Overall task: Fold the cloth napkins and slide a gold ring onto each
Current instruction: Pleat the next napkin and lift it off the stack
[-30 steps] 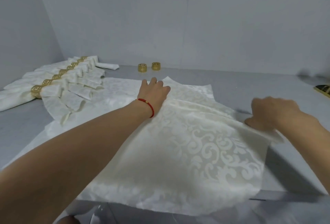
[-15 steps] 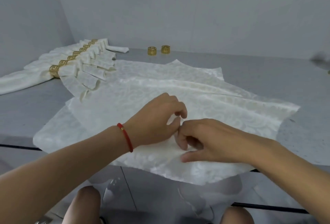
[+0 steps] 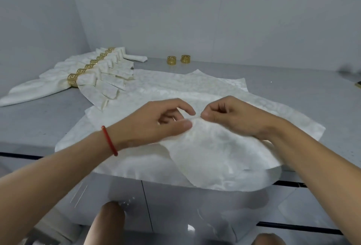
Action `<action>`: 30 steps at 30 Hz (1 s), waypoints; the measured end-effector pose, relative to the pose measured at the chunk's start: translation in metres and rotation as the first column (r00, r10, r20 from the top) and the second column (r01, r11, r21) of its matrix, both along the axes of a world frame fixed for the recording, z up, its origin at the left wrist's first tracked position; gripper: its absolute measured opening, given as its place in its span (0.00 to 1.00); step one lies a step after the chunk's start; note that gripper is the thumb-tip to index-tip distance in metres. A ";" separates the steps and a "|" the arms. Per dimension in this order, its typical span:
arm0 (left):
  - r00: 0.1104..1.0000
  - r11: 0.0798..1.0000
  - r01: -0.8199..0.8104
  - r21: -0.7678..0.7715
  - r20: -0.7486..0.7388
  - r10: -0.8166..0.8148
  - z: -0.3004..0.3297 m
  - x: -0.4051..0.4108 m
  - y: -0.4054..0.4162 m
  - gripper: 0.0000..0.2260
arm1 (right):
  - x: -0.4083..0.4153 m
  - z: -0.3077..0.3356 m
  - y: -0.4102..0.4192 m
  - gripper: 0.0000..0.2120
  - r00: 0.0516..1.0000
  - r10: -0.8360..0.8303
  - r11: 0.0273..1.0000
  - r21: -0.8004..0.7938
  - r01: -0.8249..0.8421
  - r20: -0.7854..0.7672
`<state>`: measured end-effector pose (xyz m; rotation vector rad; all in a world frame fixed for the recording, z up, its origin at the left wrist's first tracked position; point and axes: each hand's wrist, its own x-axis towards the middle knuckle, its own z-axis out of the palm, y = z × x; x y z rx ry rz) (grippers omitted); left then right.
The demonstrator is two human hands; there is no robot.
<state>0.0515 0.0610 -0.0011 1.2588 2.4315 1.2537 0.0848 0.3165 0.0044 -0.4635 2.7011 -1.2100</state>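
We've got the top napkin (image 3: 205, 147) spread on the grey counter (image 3: 293, 88), near edge hanging over the front lip. Both hands meet at its middle: left hand (image 3: 156, 125) pinches a raised fold w/ thumb & forefinger, right hand (image 3: 230, 117) curled, fingertips gripping the same ridge. More flat cloth beneath. Two loose gold rings (image 3: 177, 60) sit far back by the wall, well apart; ringed napkins (image 3: 93, 72) fan out at left. Bare counter to the right. Vs. 0.5 s ago: hands sit a bit farther from us on the cloth, and the fold is lifted higher.
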 end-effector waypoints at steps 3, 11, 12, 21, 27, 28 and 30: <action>0.994 0.935 0.087 -0.345 -0.035 -0.105 0.014 -0.020 -0.017 0.33 | -0.018 0.000 0.000 0.26 0.999 -0.037 0.997 0.065 0.036 0.016; 0.965 0.951 -0.154 -0.268 -0.248 0.086 -0.009 -0.064 0.008 0.10 | -0.044 -0.013 0.006 0.16 0.968 -0.098 0.886 0.422 0.191 -0.232; 0.963 0.944 -0.203 -0.260 -0.230 0.143 -0.012 -0.069 0.010 0.08 | -0.039 -0.010 0.009 0.16 0.966 -0.116 0.906 0.375 0.198 -0.229; 0.913 0.897 -0.403 -0.179 -0.005 0.409 -0.001 -0.070 0.015 0.13 | 0.000 -0.009 0.042 0.36 0.995 -0.099 0.896 0.434 0.095 -0.013; 0.883 0.858 -0.193 -0.475 0.298 0.363 0.024 -0.076 0.005 0.07 | 0.001 -0.003 0.039 0.23 0.994 -0.111 0.986 0.125 0.110 0.007; 0.863 0.849 -0.161 -0.503 0.346 0.369 0.024 -0.077 0.001 0.05 | 0.001 -0.003 0.040 0.24 0.993 -0.091 0.991 0.110 0.082 0.077; 0.837 0.838 -0.103 -0.536 0.409 0.364 0.025 -0.080 -0.005 0.07 | 0.000 -0.002 0.043 0.24 0.982 -0.124 0.988 0.108 0.109 0.141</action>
